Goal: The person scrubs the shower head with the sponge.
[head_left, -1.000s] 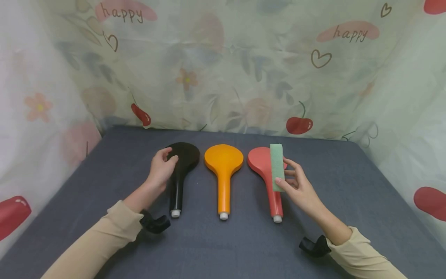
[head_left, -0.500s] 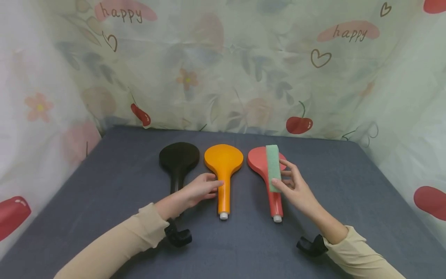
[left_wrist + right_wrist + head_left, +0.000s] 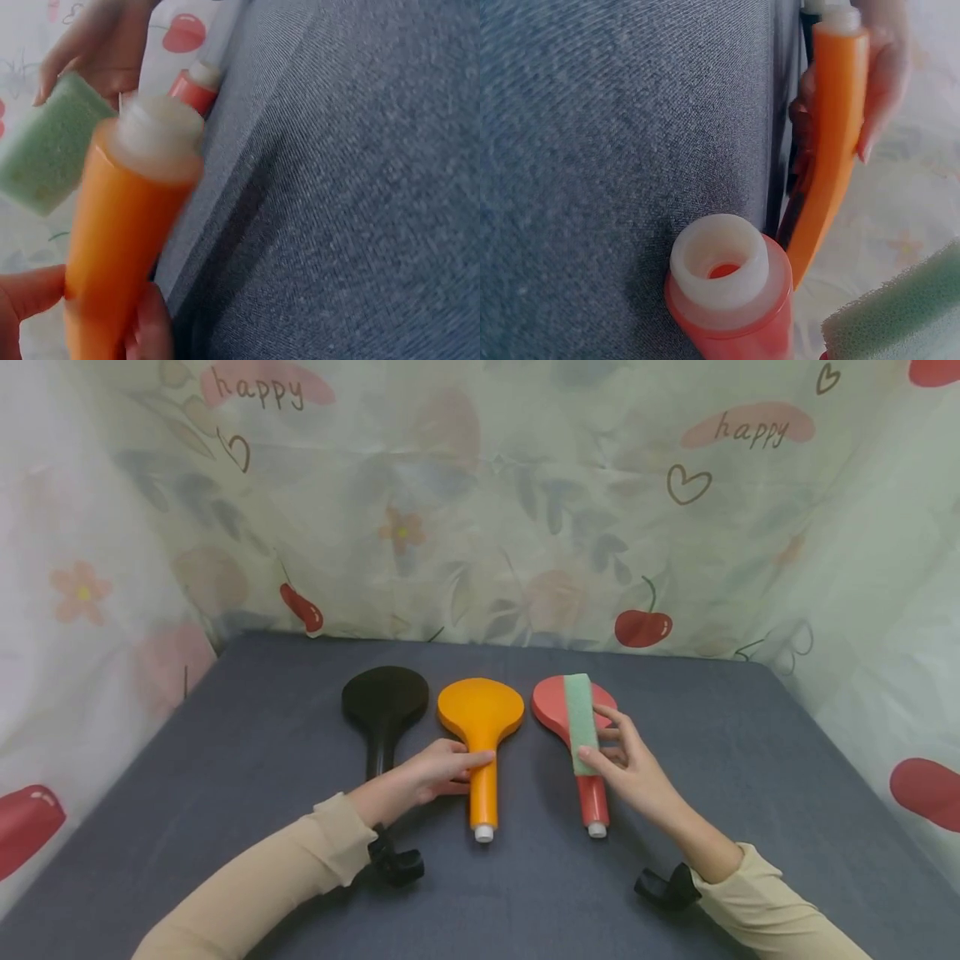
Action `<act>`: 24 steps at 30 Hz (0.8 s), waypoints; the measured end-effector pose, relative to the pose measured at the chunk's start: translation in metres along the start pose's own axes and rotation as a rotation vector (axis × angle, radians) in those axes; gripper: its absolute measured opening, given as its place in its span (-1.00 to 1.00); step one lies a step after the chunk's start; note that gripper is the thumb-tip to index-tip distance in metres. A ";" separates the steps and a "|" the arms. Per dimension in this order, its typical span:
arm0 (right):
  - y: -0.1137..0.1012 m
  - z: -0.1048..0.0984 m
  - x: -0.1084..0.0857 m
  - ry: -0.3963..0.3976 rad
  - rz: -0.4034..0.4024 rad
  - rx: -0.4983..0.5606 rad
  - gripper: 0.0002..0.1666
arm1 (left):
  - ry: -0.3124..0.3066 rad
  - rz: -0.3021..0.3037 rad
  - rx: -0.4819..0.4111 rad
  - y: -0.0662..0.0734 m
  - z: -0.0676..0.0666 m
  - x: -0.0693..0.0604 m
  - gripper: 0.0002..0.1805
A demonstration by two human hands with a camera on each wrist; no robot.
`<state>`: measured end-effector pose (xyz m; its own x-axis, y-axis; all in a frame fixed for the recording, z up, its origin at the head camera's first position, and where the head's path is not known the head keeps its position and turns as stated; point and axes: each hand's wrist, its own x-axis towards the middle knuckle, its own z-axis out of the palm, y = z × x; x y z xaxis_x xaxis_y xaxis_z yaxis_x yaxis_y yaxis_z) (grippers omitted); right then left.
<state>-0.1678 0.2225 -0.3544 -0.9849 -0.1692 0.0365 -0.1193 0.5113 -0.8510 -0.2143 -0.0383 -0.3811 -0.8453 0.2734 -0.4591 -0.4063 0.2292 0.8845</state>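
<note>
And across comes my left hand (image 3: 442,768), from beside the black round-headed plastic paddle (image 3: 385,693) a second ago to the glossy orange round-headed plastic paddle (image 3: 481,706), middle of the row! Thumb and fingers grip its handle now, and its white tip (image 3: 484,834) sits a touch nearer me than before; in the left wrist view a shadow falls apart from it, so that end looks raised off the grey-cloth desk (image 3: 495,910). Over on the other side, my right hand (image 3: 626,760) pinches the pale green rectangular foam sponge (image 3: 581,722), eased slightly left, in front of the coral-red round-headed plastic paddle (image 3: 549,703); whether those two touch, I can't tell. To my mind, orange becomes the piece in work, the sponge still apart from it
</note>
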 end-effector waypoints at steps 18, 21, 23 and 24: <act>-0.007 0.007 0.001 0.029 -0.126 -0.046 -0.25 | -0.049 0.180 0.072 -0.004 0.011 -0.027 -0.49; -0.010 0.010 0.001 0.081 -0.218 -0.127 -0.25 | -0.057 0.238 0.091 -0.004 0.011 -0.031 -0.52; -0.013 0.014 -0.001 0.116 -0.284 -0.181 -0.23 | -0.062 0.279 0.105 -0.004 0.012 -0.034 -0.53; -0.014 0.016 -0.001 0.133 -0.317 -0.215 -0.23 | -0.061 0.298 0.115 -0.005 0.012 -0.036 -0.53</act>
<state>-0.1628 0.2023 -0.3504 -0.9012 -0.2432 0.3588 -0.4291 0.6184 -0.6584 -0.1781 -0.0382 -0.3700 -0.8975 0.3990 -0.1882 -0.0990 0.2335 0.9673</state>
